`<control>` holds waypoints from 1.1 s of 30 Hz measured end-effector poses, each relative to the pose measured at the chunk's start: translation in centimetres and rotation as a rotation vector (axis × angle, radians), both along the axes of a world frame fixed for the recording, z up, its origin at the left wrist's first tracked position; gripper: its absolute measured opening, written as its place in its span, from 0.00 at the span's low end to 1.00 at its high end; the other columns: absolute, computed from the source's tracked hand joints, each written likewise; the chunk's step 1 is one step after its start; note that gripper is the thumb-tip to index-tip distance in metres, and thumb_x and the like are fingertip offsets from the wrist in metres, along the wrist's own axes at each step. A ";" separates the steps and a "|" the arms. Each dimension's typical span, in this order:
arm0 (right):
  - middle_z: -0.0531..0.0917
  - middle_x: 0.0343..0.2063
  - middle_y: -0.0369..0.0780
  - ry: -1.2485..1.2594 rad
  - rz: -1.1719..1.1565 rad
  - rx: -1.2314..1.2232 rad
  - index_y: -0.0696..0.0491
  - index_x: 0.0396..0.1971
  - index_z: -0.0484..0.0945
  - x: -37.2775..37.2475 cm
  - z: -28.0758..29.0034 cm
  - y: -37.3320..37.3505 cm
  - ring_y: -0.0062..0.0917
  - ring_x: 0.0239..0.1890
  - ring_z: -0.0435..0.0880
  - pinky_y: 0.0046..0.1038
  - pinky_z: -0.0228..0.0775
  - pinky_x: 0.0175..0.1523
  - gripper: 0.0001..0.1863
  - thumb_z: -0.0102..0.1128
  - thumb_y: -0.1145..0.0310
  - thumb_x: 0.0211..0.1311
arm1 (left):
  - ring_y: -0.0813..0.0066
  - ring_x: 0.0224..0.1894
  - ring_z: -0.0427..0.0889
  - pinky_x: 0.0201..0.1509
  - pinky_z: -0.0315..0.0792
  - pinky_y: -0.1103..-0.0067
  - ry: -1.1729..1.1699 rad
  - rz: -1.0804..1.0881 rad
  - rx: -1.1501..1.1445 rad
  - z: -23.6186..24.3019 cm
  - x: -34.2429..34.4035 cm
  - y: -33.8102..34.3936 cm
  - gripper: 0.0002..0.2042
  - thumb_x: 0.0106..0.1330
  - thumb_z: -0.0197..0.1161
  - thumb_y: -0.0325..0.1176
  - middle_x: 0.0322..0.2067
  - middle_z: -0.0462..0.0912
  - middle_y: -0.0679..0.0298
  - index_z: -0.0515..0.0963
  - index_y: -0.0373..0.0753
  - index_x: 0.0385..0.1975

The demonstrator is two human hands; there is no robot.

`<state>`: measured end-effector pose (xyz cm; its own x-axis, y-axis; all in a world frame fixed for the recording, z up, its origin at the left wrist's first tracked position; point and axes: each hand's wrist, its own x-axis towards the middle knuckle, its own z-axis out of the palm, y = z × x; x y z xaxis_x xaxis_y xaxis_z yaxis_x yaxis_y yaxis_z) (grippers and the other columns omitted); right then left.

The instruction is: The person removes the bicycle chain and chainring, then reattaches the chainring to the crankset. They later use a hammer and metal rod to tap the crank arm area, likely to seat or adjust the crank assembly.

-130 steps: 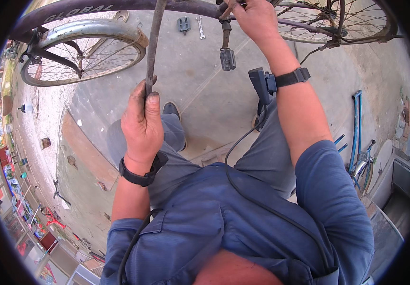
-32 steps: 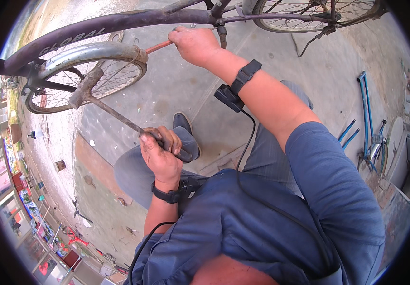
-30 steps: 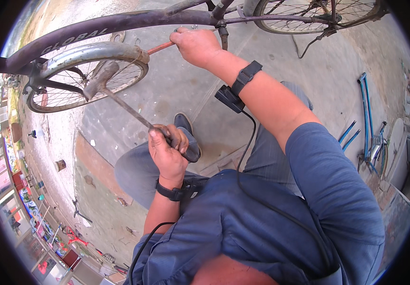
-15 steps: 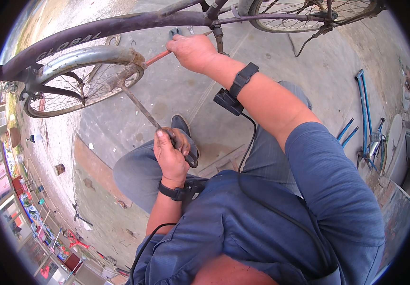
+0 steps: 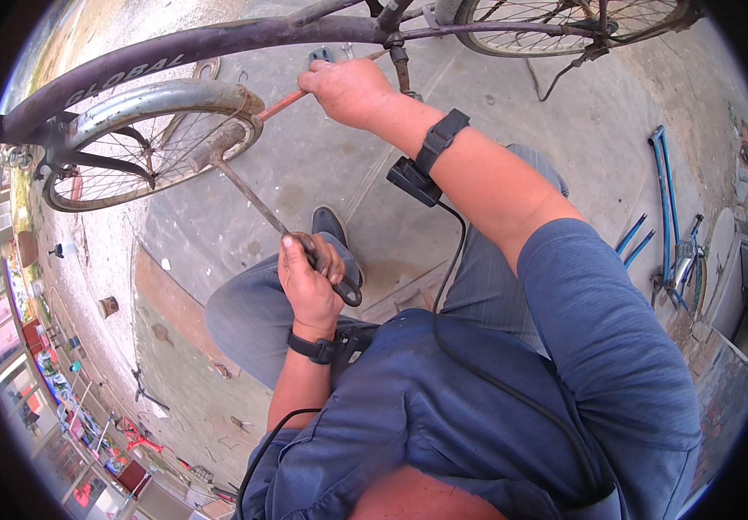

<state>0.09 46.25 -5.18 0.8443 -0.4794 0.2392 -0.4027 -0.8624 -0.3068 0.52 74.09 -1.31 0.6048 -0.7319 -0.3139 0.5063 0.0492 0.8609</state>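
My left hand is closed on the looped grip of a long metal hammer. The hammer's cylindrical head appears against or very close to the lower end of a red bar, near the front wheel's rim; exact contact is unclear. My right hand grips that bar at its upper part, below the bicycle's purple frame. The silver front fender lies just left of the bar. A dark pedal shows on the floor beyond my right fingers.
The rear wheel is at the upper right. A blue bicycle frame lies to my right. At the far left are a small bucket and cluttered colourful items. My legs and feet are below my hands.
My right hand has left the crank area and taken the red bar. The hammer, earlier upright, is tilted; over the last second its head has moved rightward to the bar's end.
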 end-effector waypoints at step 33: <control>0.82 0.37 0.35 0.098 -0.037 0.033 0.48 0.39 0.79 -1.3 -0.9 -0.9 0.36 0.40 0.86 0.39 0.79 0.38 0.07 0.53 0.73 0.65 | 0.81 0.14 0.60 0.18 0.59 0.81 0.019 -0.083 0.212 -0.4 0.1 -0.3 0.16 0.81 0.50 0.43 0.16 0.61 0.70 0.62 0.43 0.30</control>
<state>-1.21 45.36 -6.06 0.8447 -0.5166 0.1399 -0.4634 -0.8367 -0.2918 0.63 73.83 -1.69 0.5379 -0.6953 -0.4767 0.5176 -0.1740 0.8377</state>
